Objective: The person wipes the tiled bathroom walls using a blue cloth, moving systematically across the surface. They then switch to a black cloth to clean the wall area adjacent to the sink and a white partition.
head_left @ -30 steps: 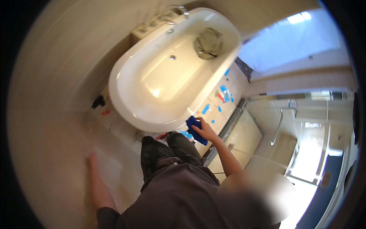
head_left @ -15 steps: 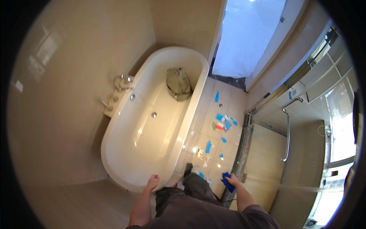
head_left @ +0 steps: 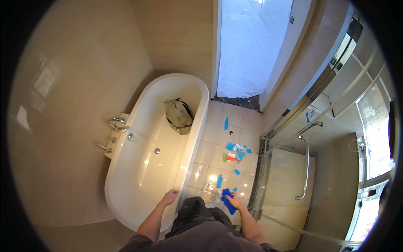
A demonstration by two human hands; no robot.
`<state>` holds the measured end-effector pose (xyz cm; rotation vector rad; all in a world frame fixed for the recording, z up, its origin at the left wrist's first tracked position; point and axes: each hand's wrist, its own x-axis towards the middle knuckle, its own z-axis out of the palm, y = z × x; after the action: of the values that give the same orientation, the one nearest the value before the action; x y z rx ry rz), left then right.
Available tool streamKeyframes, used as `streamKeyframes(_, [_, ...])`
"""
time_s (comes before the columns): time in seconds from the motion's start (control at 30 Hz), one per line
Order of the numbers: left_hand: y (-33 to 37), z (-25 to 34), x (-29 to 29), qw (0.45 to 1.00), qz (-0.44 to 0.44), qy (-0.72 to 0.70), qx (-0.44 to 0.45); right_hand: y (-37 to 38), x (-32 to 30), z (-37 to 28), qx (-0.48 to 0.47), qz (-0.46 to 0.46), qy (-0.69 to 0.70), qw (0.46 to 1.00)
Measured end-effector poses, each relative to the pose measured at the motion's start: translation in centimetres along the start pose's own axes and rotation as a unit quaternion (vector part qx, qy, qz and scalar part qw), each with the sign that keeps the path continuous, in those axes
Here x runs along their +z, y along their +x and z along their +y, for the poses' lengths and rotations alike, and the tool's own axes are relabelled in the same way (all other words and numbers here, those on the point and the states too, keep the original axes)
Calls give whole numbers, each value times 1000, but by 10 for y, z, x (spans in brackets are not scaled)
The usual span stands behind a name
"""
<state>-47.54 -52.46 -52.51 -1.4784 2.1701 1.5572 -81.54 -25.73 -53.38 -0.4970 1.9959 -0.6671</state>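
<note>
My right hand (head_left: 236, 200) is closed around a folded blue cloth (head_left: 228, 201), held out in front of me over the tiled floor. Over the near right side of a white bathtub (head_left: 200, 126) is my left hand (head_left: 170, 196), its fingers curled in and nothing showing in them. Whether that hand touches the rim, I cannot tell. A grey-green bag (head_left: 179, 116) lies inside the tub at its far end.
Scraps of blue tape or film (head_left: 219, 181) and a red piece (head_left: 232, 158) litter the floor tiles (head_left: 201, 157). A chrome faucet (head_left: 117, 122) stands at the tub's left side. On the right is a glass shower enclosure with a metal handle (head_left: 306, 168). White sheeting (head_left: 252, 50) covers the doorway.
The view has shifted, so the tub and floor sit lower and further left. My right hand has swung inward to the left with the cloth. My left hand stays by the tub rim.
</note>
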Motion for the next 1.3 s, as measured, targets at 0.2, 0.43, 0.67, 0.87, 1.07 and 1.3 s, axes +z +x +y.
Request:
streamKeyframes(0.2, [-52,-108,32,971,-137,30,-194,41,-45,-6,-42,-65,-79,994])
streamKeyframes(0.43, [80,-89,51,920,-262,46,-289,93,-159,53,148,-4,-163,975])
streamKeyframes(0.67, [374,234,-3,989,14,82,122,163,-249,-56,61,114,9,992])
streamKeyframes(0.87, [451,451,-46,959,-16,-101,264,257,-283,-129,-2,153,259,954])
streamKeyframes(1.07, [455,470,5,963,-166,-158,142,393,-310,-193,21,62,215,975])
streamKeyframes(1.3, [469,564,-29,943,-65,-308,103,466,-354,-437,-375,-33,1,926])
